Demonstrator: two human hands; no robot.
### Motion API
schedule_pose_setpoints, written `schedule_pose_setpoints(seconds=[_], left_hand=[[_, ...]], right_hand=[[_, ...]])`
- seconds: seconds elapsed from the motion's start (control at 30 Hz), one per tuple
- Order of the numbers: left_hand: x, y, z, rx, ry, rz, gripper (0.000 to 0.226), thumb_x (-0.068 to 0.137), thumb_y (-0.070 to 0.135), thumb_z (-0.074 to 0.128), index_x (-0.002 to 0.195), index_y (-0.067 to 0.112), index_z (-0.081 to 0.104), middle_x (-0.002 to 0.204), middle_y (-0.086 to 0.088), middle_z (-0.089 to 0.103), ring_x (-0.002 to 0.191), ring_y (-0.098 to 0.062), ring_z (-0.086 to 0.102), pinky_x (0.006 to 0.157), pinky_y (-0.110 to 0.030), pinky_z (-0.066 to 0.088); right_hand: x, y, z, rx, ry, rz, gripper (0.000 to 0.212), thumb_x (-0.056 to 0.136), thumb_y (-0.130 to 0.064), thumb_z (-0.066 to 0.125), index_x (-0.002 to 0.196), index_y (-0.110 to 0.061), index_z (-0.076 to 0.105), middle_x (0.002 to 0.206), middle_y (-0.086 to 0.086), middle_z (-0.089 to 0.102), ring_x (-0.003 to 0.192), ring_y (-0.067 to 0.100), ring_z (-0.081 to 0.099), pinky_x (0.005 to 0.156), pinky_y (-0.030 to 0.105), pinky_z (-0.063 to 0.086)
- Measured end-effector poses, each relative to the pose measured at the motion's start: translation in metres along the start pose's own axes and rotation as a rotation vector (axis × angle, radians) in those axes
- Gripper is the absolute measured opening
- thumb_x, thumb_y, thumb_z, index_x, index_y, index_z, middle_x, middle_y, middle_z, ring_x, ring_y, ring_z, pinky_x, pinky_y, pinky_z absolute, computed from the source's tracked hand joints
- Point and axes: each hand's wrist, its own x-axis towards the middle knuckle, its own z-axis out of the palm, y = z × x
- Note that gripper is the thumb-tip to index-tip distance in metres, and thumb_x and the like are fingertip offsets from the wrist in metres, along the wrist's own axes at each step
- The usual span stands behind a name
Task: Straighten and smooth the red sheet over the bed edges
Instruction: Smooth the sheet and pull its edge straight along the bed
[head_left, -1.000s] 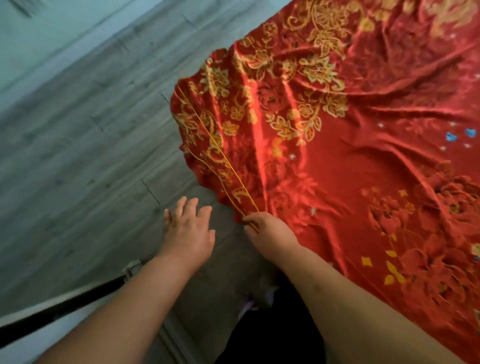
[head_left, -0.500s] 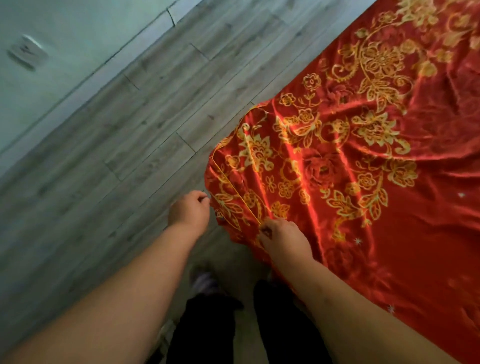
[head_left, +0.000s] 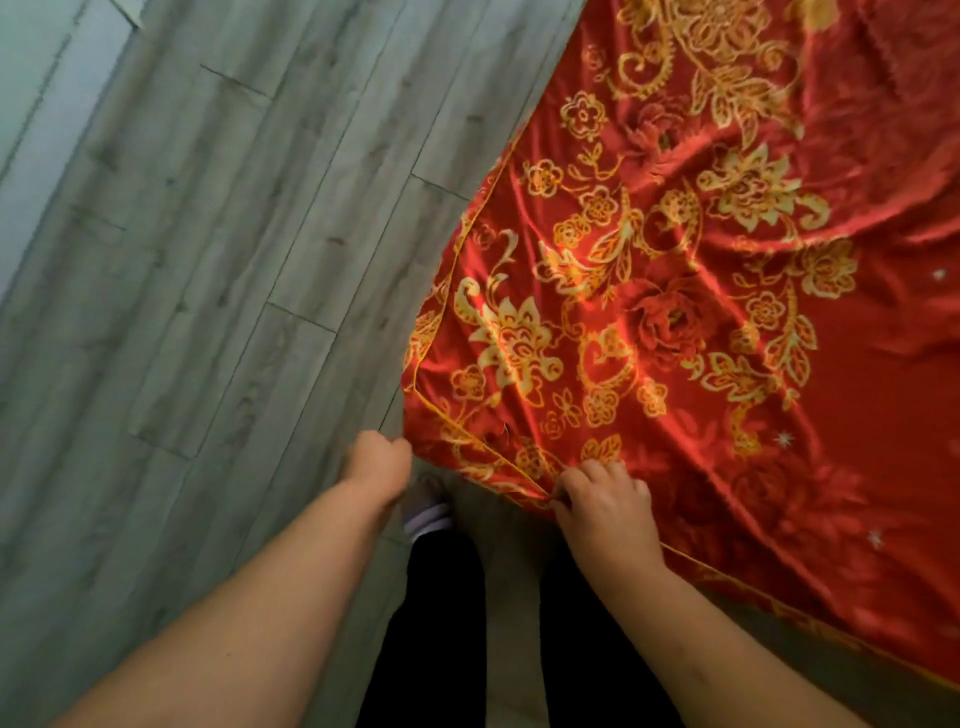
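Observation:
The red sheet (head_left: 691, 322), satin with gold flowers and a thin gold piped hem, covers the bed on the right and hangs over its near corner. My left hand (head_left: 376, 462) is closed at the sheet's corner, its fingertips touching the hem; the grip itself is hidden. My right hand (head_left: 605, 499) pinches the piped hem a little to the right along the near edge. The cloth between my hands is pulled fairly flat, with folds and creases running up across the bed.
Grey wood-look plank floor (head_left: 218, 270) fills the left side, with a pale wall base (head_left: 36, 119) at the far left. My dark trouser legs (head_left: 452, 623) and a light shoe (head_left: 426, 509) stand right below the bed corner.
My left hand went from open over the floor to closed at the sheet's corner. The bunched corner has spread flatter, and the view has shifted along the bed edge.

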Motion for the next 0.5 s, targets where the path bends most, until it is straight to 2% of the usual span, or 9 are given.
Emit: schedule_pose_setpoints(seconds=[0.07, 0.13, 0.2, 0.23, 0.27, 0.33, 0.4, 0.47, 0.5], left_hand=[[0.004, -0.008, -0.004, 0.059, -0.066, -0.084, 0.032, 0.091, 0.012, 0.044, 0.105, -0.011, 0.061, 0.114, -0.031, 0.062, 0.107, -0.041, 0.059, 0.081, -0.036, 0.049], [0.004, -0.012, -0.009, 0.053, -0.087, -0.151, 0.035, 0.094, 0.011, 0.04, 0.121, -0.005, 0.055, 0.128, -0.023, 0.058, 0.119, -0.036, 0.055, 0.083, -0.03, 0.049], [0.017, -0.016, -0.011, 0.144, -0.147, -0.069, 0.035, 0.094, 0.011, 0.04, 0.124, 0.001, 0.055, 0.131, -0.017, 0.057, 0.123, -0.032, 0.053, 0.093, -0.034, 0.047], [0.018, -0.013, -0.014, -0.011, -0.124, -0.113, 0.031, 0.093, 0.011, 0.044, 0.118, 0.0, 0.059, 0.125, -0.02, 0.061, 0.119, -0.034, 0.057, 0.093, -0.039, 0.048], [0.02, -0.01, -0.013, -0.171, -0.121, -0.11, 0.027, 0.091, 0.013, 0.05, 0.11, -0.002, 0.063, 0.115, -0.023, 0.066, 0.11, -0.034, 0.061, 0.085, -0.042, 0.052], [0.025, -0.001, -0.012, -0.223, -0.112, -0.03, 0.027, 0.09, 0.025, 0.057, 0.104, 0.003, 0.065, 0.097, -0.015, 0.067, 0.092, -0.025, 0.061, 0.059, -0.03, 0.047], [0.023, 0.014, -0.012, -0.272, -0.186, -0.017, 0.029, 0.089, 0.033, 0.059, 0.103, 0.008, 0.064, 0.092, -0.01, 0.064, 0.078, -0.02, 0.056, 0.044, -0.021, 0.041], [0.024, 0.026, -0.007, -0.295, -0.186, 0.015, 0.023, 0.088, 0.028, 0.062, 0.098, 0.007, 0.063, 0.086, -0.011, 0.061, 0.065, -0.014, 0.051, 0.028, -0.013, 0.036], [0.025, 0.029, -0.007, -0.305, -0.162, 0.028, 0.018, 0.088, 0.024, 0.062, 0.095, 0.008, 0.062, 0.082, -0.01, 0.059, 0.062, -0.012, 0.048, 0.027, -0.009, 0.032]], right_hand=[[-0.006, -0.008, 0.006, -0.057, -0.026, 0.009, 0.017, 0.066, -0.035, 0.077, 0.075, -0.029, 0.063, 0.081, -0.01, 0.062, 0.082, 0.021, 0.06, 0.065, 0.038, 0.046], [-0.009, -0.016, 0.011, -0.096, -0.029, -0.018, 0.021, 0.059, -0.034, 0.081, 0.068, -0.03, 0.062, 0.072, -0.009, 0.062, 0.073, 0.02, 0.061, 0.059, 0.037, 0.046], [-0.007, -0.02, 0.013, -0.104, -0.005, -0.027, 0.021, 0.058, -0.033, 0.081, 0.066, -0.029, 0.062, 0.07, -0.009, 0.061, 0.07, 0.02, 0.061, 0.057, 0.036, 0.046], [-0.006, -0.021, 0.014, -0.102, 0.014, -0.03, 0.022, 0.058, -0.033, 0.081, 0.067, -0.029, 0.062, 0.071, -0.009, 0.061, 0.07, 0.02, 0.06, 0.057, 0.036, 0.046], [-0.005, -0.021, 0.015, -0.088, 0.025, -0.019, 0.023, 0.058, -0.034, 0.081, 0.07, -0.029, 0.062, 0.073, -0.009, 0.061, 0.071, 0.02, 0.06, 0.058, 0.036, 0.047], [-0.008, -0.021, 0.02, -0.012, 0.057, 0.03, 0.029, 0.059, -0.034, 0.08, 0.078, -0.025, 0.06, 0.08, -0.005, 0.06, 0.075, 0.022, 0.06, 0.058, 0.037, 0.05], [-0.012, -0.023, 0.025, 0.035, 0.111, 0.083, 0.03, 0.061, -0.03, 0.079, 0.082, -0.021, 0.059, 0.083, -0.001, 0.059, 0.075, 0.025, 0.059, 0.056, 0.039, 0.051], [-0.015, -0.02, 0.028, 0.031, 0.169, 0.133, 0.023, 0.065, -0.029, 0.076, 0.08, -0.02, 0.06, 0.081, 0.001, 0.059, 0.072, 0.026, 0.057, 0.054, 0.039, 0.049], [-0.016, -0.019, 0.029, 0.021, 0.205, 0.144, 0.018, 0.068, -0.03, 0.073, 0.078, -0.02, 0.06, 0.079, 0.001, 0.059, 0.071, 0.027, 0.057, 0.053, 0.038, 0.047]])
